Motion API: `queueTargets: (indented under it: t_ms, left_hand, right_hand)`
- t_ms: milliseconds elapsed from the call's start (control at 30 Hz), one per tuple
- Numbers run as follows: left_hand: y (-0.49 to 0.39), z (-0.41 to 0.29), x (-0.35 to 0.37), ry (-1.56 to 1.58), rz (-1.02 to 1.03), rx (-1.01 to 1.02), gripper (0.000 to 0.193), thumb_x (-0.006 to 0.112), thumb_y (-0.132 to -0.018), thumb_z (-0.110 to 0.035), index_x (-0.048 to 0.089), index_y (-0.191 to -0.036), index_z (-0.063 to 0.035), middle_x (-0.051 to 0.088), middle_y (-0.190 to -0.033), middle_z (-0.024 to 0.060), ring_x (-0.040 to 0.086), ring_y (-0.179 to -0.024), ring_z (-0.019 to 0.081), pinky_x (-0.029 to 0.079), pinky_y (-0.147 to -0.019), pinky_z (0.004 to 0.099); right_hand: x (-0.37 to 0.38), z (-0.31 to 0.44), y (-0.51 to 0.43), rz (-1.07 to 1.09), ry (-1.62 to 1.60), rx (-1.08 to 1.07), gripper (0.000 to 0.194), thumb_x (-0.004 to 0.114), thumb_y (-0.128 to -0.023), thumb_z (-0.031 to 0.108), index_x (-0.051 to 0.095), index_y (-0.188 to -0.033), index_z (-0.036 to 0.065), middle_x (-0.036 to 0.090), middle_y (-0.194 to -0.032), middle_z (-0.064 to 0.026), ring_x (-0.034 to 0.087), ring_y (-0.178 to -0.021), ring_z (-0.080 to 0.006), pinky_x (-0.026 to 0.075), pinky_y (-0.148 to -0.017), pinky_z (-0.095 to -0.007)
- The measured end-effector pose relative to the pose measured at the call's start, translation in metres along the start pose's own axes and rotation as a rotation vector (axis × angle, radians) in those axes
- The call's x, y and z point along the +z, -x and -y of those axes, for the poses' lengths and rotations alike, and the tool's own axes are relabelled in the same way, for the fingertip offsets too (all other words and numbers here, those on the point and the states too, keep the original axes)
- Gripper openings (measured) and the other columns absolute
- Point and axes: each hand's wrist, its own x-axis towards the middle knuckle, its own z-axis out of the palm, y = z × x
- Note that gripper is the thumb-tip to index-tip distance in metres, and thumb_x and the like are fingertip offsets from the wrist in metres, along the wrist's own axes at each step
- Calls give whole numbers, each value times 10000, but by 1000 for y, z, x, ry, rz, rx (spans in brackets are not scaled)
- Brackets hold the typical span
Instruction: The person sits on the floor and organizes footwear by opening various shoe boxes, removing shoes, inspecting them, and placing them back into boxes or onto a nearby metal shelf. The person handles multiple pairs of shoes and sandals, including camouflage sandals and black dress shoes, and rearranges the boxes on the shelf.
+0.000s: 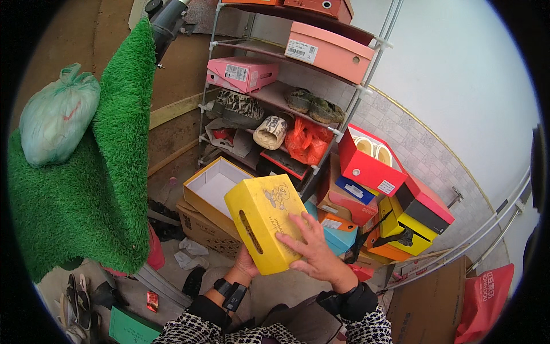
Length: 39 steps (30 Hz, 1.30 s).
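A yellow cardboard shoebox (266, 223) with a cartoon print and an oval slot in its side is held up in front of me, tilted. My left hand (248, 261) supports it from below at its near left corner, the fingers mostly hidden behind it. My right hand (311, 247) lies against its printed face with the fingers spread. Just behind it stands an uncovered box (215, 182) with a white inside and a yellow-orange rim, resting on a brown carton (208, 228). Whether anything is inside the held box cannot be seen.
Ahead stands a metal-tube shoe rack (275, 92) with shoeboxes, muddy shoes and a red plastic bag (308, 139). Stacked shoeboxes (348, 193) lean at the right, near a large brown carton (425, 301). Green artificial turf (77, 206) bearing a tied bag (58, 116) fills the left. Loose shoes (79, 301) lie lower left.
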Motion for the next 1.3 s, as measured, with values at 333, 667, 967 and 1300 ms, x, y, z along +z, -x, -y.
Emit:
queueTargets:
  t_ms: [333, 667, 967, 1300]
  left_hand:
    - [9, -2, 4, -31, 43, 104, 1005, 541, -736, -759, 277, -1458, -113, 358, -1459, 143, 398, -1310, 291, 386, -1053, 462]
    - [8, -6, -9, -104, -130, 105, 717, 673, -764, -389, 433, -1353, -58, 510, -1326, 144, 518, -1191, 310, 438, -994, 479]
    - [7, -15, 0, -135, -117, 18, 753, 442, -847, -604, 374, -1404, -102, 500, -1338, 175, 570, -1116, 392, 527, -729, 590]
    - [13, -28, 9, -180, 111, 75, 808, 482, -852, -668, 325, -1415, -110, 456, -1381, 151, 512, -1207, 340, 525, -809, 551]
  right_hand:
    - [44, 1, 13, -66, 4, 295, 550, 564, -853, 545, 490, -1359, 342, 54, -1538, -242, 93, -1363, -525, 142, -1052, -631]
    - [63, -17, 21, -378, -224, 353, 934, 709, -755, 535, 240, -1482, 182, 50, -1526, -261, 185, -1353, -487, 230, -1082, -550]
    - [82, -31, 34, -433, -1857, 691, 688, 624, -895, 367, 254, -1421, 121, 438, -1337, -139, 529, -1129, -287, 518, -816, -510]
    - [56, -20, -16, -501, -1687, 920, 495, 601, -882, 328, 472, -1277, 60, 616, -1128, -154, 635, -983, -283, 552, -796, -439]
